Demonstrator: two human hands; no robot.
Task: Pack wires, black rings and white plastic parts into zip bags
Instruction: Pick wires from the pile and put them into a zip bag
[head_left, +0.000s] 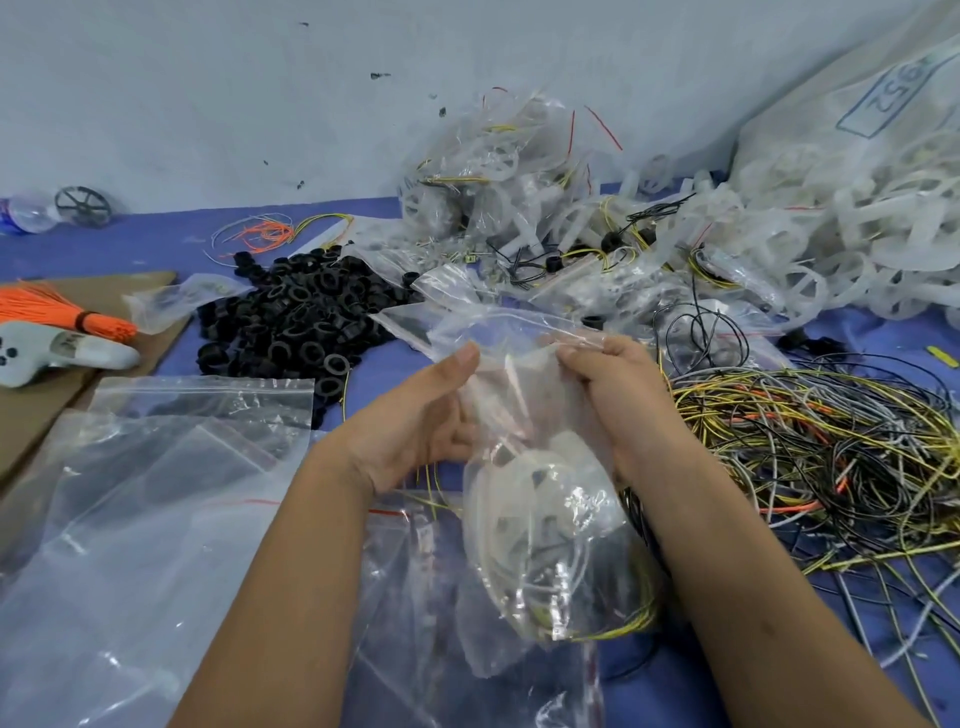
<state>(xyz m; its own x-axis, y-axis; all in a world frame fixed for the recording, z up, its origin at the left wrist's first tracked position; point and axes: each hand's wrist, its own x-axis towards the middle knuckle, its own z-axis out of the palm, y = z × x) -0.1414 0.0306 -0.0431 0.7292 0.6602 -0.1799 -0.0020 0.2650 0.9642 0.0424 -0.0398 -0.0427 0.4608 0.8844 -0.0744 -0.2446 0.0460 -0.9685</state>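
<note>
Both hands' fingers (574, 358) pinch the zip bag (540, 519) top.

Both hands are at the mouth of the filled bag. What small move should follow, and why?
Probably press the zip strip shut. The left hand and right hand pinch the zip bag near its mouth, which looks open, while a white plastic part and wires already sit inside.

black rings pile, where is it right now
In the head view the black rings pile lies on the blue table, left of centre, between the orange wire bundle and the filled zip bags.
</note>
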